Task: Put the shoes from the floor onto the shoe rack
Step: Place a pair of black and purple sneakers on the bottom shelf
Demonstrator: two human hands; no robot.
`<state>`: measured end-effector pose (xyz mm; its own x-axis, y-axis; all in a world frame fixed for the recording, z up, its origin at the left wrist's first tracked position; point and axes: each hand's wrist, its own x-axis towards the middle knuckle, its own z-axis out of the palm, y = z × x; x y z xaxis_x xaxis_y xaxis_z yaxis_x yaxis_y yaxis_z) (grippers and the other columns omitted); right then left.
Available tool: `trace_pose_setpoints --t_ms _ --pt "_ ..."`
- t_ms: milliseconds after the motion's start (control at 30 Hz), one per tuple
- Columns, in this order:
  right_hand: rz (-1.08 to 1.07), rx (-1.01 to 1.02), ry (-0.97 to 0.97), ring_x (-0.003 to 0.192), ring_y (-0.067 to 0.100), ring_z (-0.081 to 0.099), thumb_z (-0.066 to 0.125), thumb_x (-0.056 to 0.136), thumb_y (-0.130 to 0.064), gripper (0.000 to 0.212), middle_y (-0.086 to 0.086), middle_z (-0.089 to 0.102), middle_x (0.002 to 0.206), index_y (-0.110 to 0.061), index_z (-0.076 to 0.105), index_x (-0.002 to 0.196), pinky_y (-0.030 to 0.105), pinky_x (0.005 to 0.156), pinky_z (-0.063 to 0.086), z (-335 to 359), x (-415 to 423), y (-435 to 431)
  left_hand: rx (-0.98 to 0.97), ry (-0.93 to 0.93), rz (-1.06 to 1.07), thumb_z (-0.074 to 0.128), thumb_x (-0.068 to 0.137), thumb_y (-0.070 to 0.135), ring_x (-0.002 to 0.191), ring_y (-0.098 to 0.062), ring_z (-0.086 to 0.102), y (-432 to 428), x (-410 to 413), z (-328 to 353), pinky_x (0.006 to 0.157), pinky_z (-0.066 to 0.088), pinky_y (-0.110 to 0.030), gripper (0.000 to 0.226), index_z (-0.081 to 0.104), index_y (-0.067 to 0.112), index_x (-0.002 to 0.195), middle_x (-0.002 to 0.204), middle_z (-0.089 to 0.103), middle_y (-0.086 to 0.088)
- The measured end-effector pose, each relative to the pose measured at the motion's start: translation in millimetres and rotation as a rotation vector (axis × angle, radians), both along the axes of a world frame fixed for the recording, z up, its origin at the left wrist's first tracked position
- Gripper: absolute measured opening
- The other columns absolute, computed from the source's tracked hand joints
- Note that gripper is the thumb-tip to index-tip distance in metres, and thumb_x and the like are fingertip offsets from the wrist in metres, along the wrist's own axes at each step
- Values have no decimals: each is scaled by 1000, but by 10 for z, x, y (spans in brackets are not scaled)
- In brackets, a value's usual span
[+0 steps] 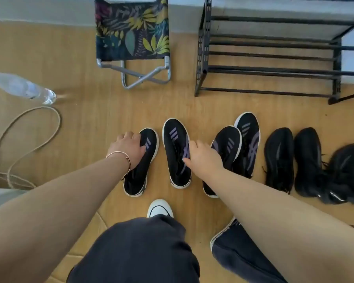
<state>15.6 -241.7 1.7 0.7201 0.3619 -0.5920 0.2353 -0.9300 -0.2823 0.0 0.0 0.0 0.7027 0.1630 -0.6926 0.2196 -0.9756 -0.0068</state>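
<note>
Several dark shoes stand in a row on the wooden floor. My left hand [127, 148] lies over the front of the leftmost black shoe [138, 180], which has purple stripes, and its fingers curl around the shoe's left edge. My right hand [204, 158] grips the right side of the second striped shoe [175, 144] at the laces. To the right, two more striped shoes [227, 146] [247, 139] overlap, followed by all-black shoes [279, 158] [309, 160]. The black metal shoe rack [270, 56] stands beyond them at the back right, with bare bars.
A folding stool [133, 37] with leaf-print fabric stands left of the rack. On the left, a clear plastic bottle [23, 86] and a looped rope [29, 139] lie on the floor. My white-toed shoe [159, 208] and dark trouser legs fill the foreground.
</note>
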Motion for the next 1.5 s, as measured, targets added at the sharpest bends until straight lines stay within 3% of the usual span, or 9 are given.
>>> trace_pose_setpoints --t_ms 200,400,533,667,867,967,1100,1233,1500 --pt "-291 -27 174 102 27 60 54 99 -44 44 9 61 116 -11 48 128 36 74 51 -794 -55 94 -47 79 267 41 104 39 127 -40 49 85 -213 -858 99 47 -48 53 39 13 150 145 47 -16" --pt "-506 71 290 84 22 56 64 96 -39 40 3 59 97 -10 53 121 32 72 44 -1215 52 58 -152 -179 559 50 101 24 97 -40 56 210 -369 -1322 78 44 -42 21 49 15 121 121 57 -19" --pt "-653 191 375 90 18 57 71 91 -36 34 -1 63 104 -14 58 114 28 72 42 -1337 76 -6 -172 -253 723 57 99 21 103 -43 62 261 -418 -1455 77 46 -42 40 42 9 134 117 66 -19" --pt "-763 253 453 95 22 61 77 87 -31 33 -1 64 102 -15 58 108 32 78 47 -1374 131 -29 -243 -266 842 68 94 24 102 -36 67 267 -380 -1479 79 46 -39 51 47 10 138 94 70 2" --pt "-874 298 588 104 31 67 75 90 -17 18 9 67 109 -14 60 99 40 88 60 -1337 344 -58 -332 -191 786 71 91 37 88 -23 66 209 -266 -1449 73 50 -33 41 64 16 125 115 74 -4" --pt "-898 284 622 109 33 66 72 91 -8 27 15 65 121 -4 61 115 41 91 59 -1267 539 -79 -381 -190 793 74 89 38 90 -24 71 172 -139 -1393 84 60 -42 39 63 18 121 106 71 0" --pt "-867 262 621 106 33 69 68 93 -3 40 17 62 130 2 54 129 40 92 59 -1080 864 -269 -476 -200 798 78 87 31 78 -17 71 51 175 -1272 72 64 -37 31 59 20 109 101 68 0" --pt "-907 264 583 103 31 70 68 92 0 36 18 65 125 2 57 126 31 72 61 -857 1087 -660 -548 -144 762 80 87 26 80 -23 74 -247 528 -1075 74 65 -40 35 59 16 113 103 66 -6" --pt "-997 320 593 100 31 72 68 91 1 28 20 71 114 4 62 118 38 84 61 -646 1336 -1479 -555 -125 692 78 88 23 78 -22 75 -1019 980 -762 51 58 -22 32 57 17 112 101 67 -4"
